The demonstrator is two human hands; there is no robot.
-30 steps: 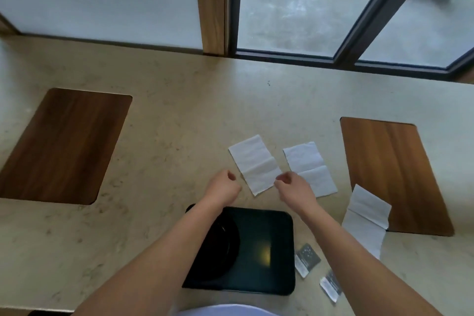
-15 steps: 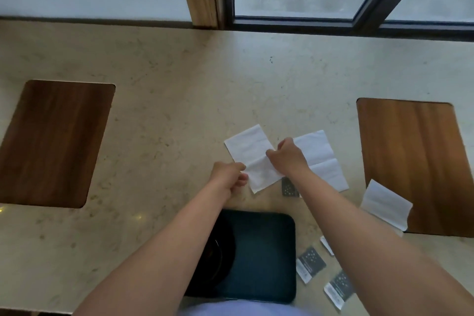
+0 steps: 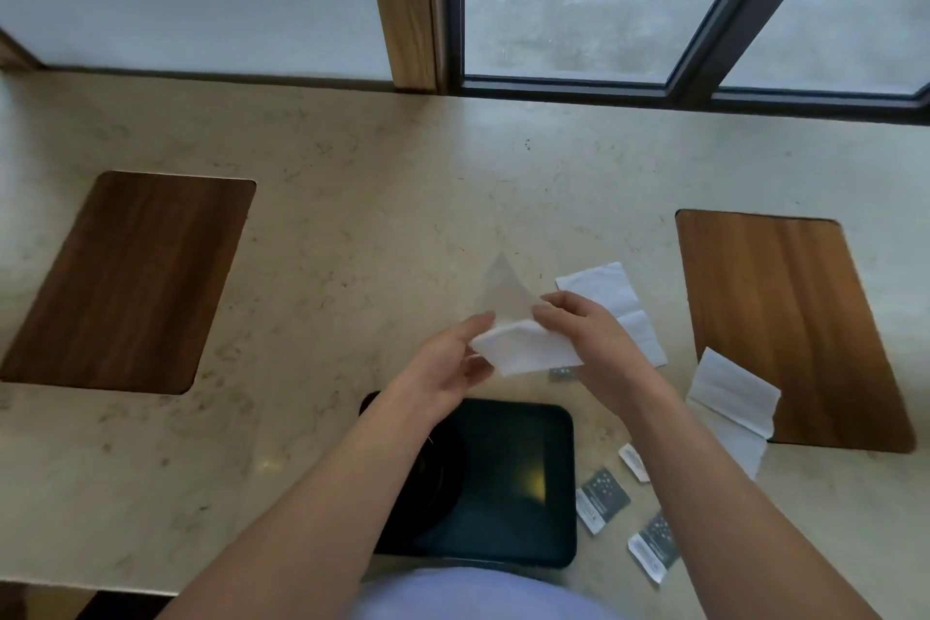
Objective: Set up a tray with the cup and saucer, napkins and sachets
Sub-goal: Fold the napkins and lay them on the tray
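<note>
My left hand (image 3: 448,363) and my right hand (image 3: 589,337) both pinch one white napkin (image 3: 523,342), lifted off the counter just beyond the dark tray (image 3: 523,483); its far corner is blurred and folding over. A dark saucer (image 3: 438,483) lies in the tray's left part, half hidden by my left forearm. A second napkin (image 3: 614,297) lies flat to the right, a third napkin (image 3: 729,398) overlaps the right wooden inlay. Grey and white sachets (image 3: 601,498) lie right of the tray, another sachet (image 3: 654,546) nearer me, one sachet (image 3: 562,374) under my right wrist. No cup is visible.
The beige stone counter (image 3: 352,242) has a dark wooden inlay at the left (image 3: 131,282) and another inlay at the right (image 3: 785,322). A window frame and wooden post (image 3: 407,0) run along the far edge. The counter's front edge is near my body.
Both hands have picked the left napkin up off the counter and are bending it, its far corner swinging up. The camera view tilted up slightly.
</note>
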